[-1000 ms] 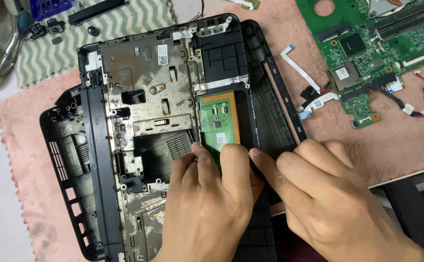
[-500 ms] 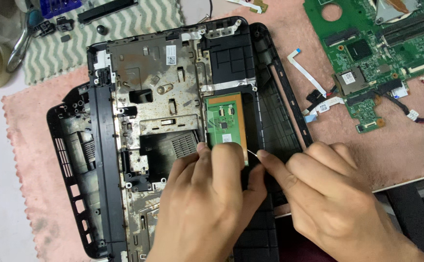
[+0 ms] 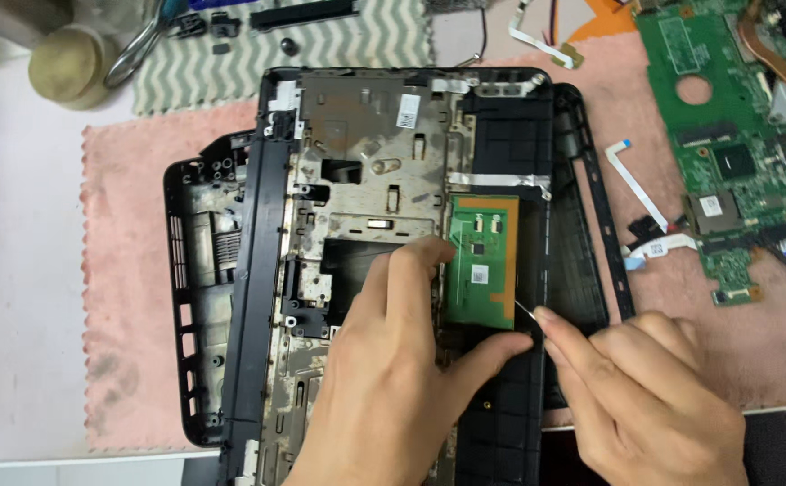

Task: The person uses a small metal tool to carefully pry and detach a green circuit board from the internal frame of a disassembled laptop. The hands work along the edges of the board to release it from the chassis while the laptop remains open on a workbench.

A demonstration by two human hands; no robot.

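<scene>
Fingertips of the right hand (image 3: 654,396) pinch a thin metal tool (image 3: 528,315) beside the green touchpad board (image 3: 483,261); the left hand (image 3: 402,378) rests open on the laptop chassis (image 3: 366,180)

Small white rectangular label (image 3: 408,111) on metal frame (image 3: 357,198)

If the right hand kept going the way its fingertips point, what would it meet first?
The right hand points up-left, pinching a thin light strip. Straight on, it would probably first meet the green touchpad board, near its lower right corner; depth is unclear.
</scene>
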